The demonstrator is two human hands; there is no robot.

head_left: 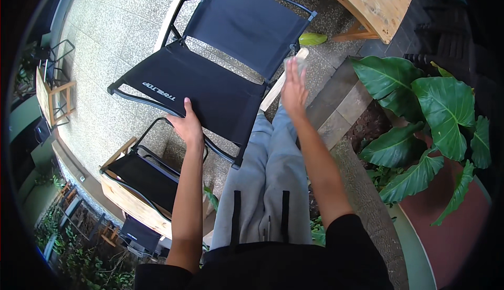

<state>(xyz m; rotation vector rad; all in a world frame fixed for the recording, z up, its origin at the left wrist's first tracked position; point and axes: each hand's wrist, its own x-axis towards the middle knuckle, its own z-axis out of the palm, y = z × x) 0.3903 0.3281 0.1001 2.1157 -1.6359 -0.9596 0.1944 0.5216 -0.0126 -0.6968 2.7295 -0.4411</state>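
A black folding chair (205, 82) with a fabric seat and back, a dark metal frame and pale wooden armrests stands tilted before me. My left hand (187, 127) grips the front rail of its seat, thumb lying on top of the fabric. Over the near-side wooden armrest (272, 97), my right hand (295, 88) lies with its fingers stretched and close together. Beneath those fingertips shows a small pale, greyish cloth (300, 65), pressed against the armrest's end; the hand covers part of it.
Another black folding chair (144, 177) stands at a wooden table (128, 198) on the lower left. A wooden table (367, 1) is at the upper right. Large-leaved plants (443, 103) grow beside a stone ledge (349, 103) on my right. Further tables and chairs line the far left.
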